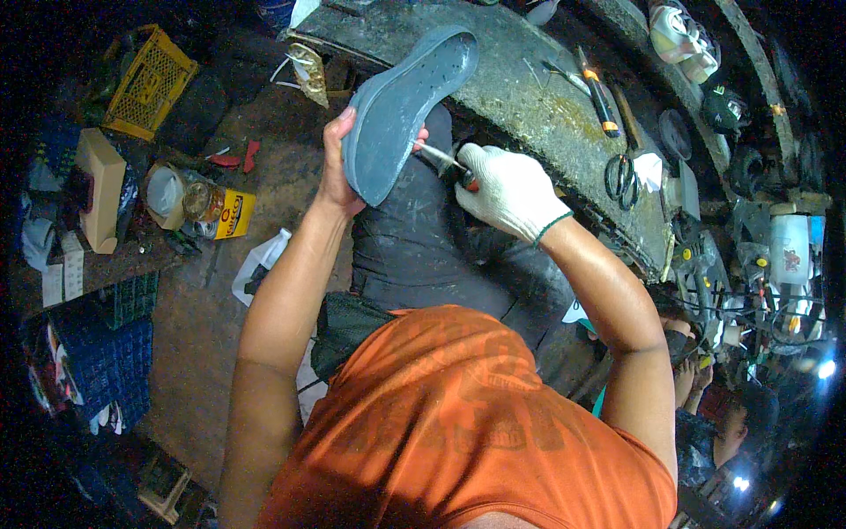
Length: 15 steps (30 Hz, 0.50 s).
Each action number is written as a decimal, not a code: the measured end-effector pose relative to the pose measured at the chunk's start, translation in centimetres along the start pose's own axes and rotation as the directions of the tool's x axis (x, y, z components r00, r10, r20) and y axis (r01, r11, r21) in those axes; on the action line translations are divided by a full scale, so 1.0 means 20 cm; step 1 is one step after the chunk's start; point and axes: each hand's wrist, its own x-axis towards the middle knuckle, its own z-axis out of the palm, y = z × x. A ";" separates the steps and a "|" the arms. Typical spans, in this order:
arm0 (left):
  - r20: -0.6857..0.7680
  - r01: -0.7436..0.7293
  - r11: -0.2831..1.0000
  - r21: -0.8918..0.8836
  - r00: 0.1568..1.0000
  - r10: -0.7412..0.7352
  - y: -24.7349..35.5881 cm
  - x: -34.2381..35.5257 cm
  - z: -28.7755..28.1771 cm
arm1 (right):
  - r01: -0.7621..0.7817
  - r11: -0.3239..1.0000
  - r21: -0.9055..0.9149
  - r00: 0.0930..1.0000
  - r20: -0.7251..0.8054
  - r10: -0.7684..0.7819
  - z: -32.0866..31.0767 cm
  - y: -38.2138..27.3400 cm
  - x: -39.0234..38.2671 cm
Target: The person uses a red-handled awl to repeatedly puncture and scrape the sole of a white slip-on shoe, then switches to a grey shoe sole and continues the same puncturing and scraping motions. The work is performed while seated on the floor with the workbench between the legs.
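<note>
A grey shoe sole (394, 123) is tilted over my lap, its wider end pointing away to the upper right. My left hand (337, 167) grips its left edge near the closer end, with fingertips showing at the opposite edge. In a white knit glove, my right hand (509, 189) is closed round a slim pointed metal tool (441, 159) with a dark and orange handle; its exact kind is unclear. The tool's tip meets the sole's right edge, beside my left fingertips. Most of the handle is hidden in the glove.
A worn workbench (538, 106) curves ahead, carrying an orange-and-black handled tool (599, 99) and a coil of black cord (622, 181). On the left are a yellow crate (150, 84), a cut-open yellow container (233, 214) and a cardboard box (101, 189). Another person (727, 423) sits at right.
</note>
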 end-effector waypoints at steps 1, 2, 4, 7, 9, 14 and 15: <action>-0.018 0.023 1.000 -0.002 1.000 -0.023 0.00 0.00 0.00 | 0.004 1.000 0.026 1.000 0.006 -0.004 0.00 0.00 0.00; 0.002 -0.002 1.000 -0.008 1.000 0.002 0.00 0.00 0.00 | 0.013 1.000 0.026 1.000 0.021 -0.013 0.00 0.00 0.00; -0.023 -0.019 1.000 -0.003 1.000 0.018 0.00 0.00 0.02 | -0.032 0.999 -0.030 0.999 -0.012 0.032 -0.01 0.01 0.03; -0.076 0.009 1.000 0.010 0.997 -0.008 0.01 -0.01 0.05 | -0.042 0.999 -0.032 0.998 -0.043 0.040 -0.03 0.04 0.07; -0.098 -0.002 1.000 0.012 0.995 0.003 0.01 -0.02 0.07 | -0.048 0.998 -0.032 0.998 -0.036 0.047 -0.03 0.05 0.08; -0.071 -0.021 1.000 0.022 0.997 0.022 0.01 -0.01 0.07 | -0.006 0.998 -0.055 0.999 -0.040 0.003 0.01 0.01 0.03; -0.071 -0.021 0.999 0.027 0.997 0.023 0.01 -0.01 0.07 | -0.009 0.999 -0.035 1.000 -0.024 0.008 0.01 0.00 0.02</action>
